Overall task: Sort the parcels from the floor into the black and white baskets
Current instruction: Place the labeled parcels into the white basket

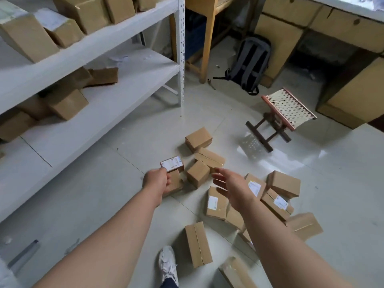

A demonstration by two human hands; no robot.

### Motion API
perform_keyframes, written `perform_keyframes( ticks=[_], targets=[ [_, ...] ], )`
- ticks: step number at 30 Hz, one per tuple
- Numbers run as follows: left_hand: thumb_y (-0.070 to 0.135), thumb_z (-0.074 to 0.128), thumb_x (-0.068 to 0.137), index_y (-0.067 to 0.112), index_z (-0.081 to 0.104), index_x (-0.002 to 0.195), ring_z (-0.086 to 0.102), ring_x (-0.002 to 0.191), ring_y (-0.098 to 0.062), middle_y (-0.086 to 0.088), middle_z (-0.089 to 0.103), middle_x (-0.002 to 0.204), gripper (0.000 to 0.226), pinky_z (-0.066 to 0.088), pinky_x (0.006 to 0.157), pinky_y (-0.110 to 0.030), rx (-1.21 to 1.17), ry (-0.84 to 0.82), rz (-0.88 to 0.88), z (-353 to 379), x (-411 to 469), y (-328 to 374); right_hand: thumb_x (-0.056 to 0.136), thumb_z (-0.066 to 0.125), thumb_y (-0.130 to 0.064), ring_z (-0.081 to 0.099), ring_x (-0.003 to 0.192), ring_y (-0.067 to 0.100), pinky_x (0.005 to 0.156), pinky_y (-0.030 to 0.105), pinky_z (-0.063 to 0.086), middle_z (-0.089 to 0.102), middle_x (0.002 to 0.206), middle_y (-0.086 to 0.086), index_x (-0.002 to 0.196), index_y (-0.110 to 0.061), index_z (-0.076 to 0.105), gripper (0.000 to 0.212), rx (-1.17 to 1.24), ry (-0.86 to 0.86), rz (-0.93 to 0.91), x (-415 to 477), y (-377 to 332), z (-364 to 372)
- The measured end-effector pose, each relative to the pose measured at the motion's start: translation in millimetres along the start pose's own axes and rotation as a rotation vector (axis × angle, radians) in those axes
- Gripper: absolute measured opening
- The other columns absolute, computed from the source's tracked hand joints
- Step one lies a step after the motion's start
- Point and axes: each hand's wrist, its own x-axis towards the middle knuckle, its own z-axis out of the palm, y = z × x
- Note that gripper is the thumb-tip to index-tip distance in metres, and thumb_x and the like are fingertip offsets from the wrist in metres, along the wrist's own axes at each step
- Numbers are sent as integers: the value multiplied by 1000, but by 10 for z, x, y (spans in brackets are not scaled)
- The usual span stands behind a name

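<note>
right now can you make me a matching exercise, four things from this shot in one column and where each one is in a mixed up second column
Things:
1. backpack
2. stool
3. labelled box
4. shoe

Places:
A. at the bottom edge, beside a long taped box
B. pinched in the left hand
C. leaning by the wooden table leg
D. on the floor right of the shelf, woven seat tilted

Pairs: 1-C, 2-D, 3-B, 4-A
</note>
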Motion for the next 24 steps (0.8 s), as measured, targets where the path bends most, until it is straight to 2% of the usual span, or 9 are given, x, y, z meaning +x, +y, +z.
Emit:
perform_keyframes(
  ticks=[6, 9, 10, 14, 16, 18, 20, 22, 24],
  targets=[
    [8, 47, 94, 11, 55, 73, 52, 77, -23, -8, 56, 80, 23, 41, 60, -25, -45, 69, -3, 155, 1180, -264, 100, 45, -25, 57, 104, 20, 105, 44, 42, 63, 118, 6, 115, -14, 64, 27, -90, -45, 12, 1173, 218, 500],
    [5, 44, 94, 10, 52, 71, 50, 78, -24, -8, 53, 77, 25, 38, 60, -25, -89, 91, -6, 275, 1850, -538, 97, 45, -23, 55, 118, 18, 110, 44, 40, 59, 127, 3, 99, -26, 67, 22, -134, -49, -12, 1941, 480, 659],
    [4, 44, 94, 9, 51, 70, 49, 73, -23, -8, 50, 74, 26, 38, 60, -25, -108, 92, -15, 316, 2078, -643, 97, 44, -22, 52, 123, 19, 111, 42, 38, 58, 131, 3, 103, -26, 67, 24, -138, -47, -23, 2217, 597, 704],
    [3, 40, 95, 10, 46, 68, 42, 65, -18, -5, 42, 69, 29, 38, 60, -22, -161, 85, -22, 494, 3002, -1055, 100, 45, -16, 50, 126, 32, 114, 46, 33, 58, 129, 19, 125, 4, 58, 34, -67, -35, 1, 3106, 963, 949],
    [4, 43, 94, 10, 48, 64, 42, 61, -17, -4, 45, 64, 31, 43, 69, -25, -155, 99, 8, 590, 3436, -1227, 101, 44, -15, 58, 106, 30, 106, 41, 38, 61, 97, 20, 107, 8, 60, 29, -99, -47, 9, 3542, 1154, 1076],
    [7, 47, 94, 12, 48, 62, 40, 57, -17, -3, 43, 59, 32, 42, 81, -28, -140, 89, 42, 672, 3825, -1377, 101, 41, -17, 50, 71, 12, 83, 33, 40, 50, 76, 3, 79, -9, 55, 28, -151, -54, 1, 3940, 1303, 1219],
    [11, 49, 96, 12, 49, 66, 45, 61, -15, -2, 47, 65, 30, 42, 81, -28, -130, 76, 69, 734, 4177, -1516, 102, 38, -19, 41, 64, 10, 71, 30, 37, 45, 73, 0, 88, -3, 57, 29, -188, -51, -23, 4236, 1415, 1359],
    [15, 48, 98, 14, 47, 69, 46, 66, -13, 1, 48, 72, 29, 40, 72, -25, -124, 76, 91, 791, 4529, -1661, 104, 33, -17, 58, 81, 23, 77, 35, 45, 59, 87, 15, 120, 17, 48, 40, -171, -48, -64, 4502, 1505, 1466],
    [18, 46, 100, 16, 41, 69, 44, 70, -16, 4, 43, 74, 31, 36, 76, -27, -93, 71, 106, 827, 4841, -1808, 105, 30, -16, 50, 124, 37, 105, 43, 38, 54, 130, 27, 134, 17, 36, 45, -197, -16, -78, 4694, 1570, 1543]
  ],
)
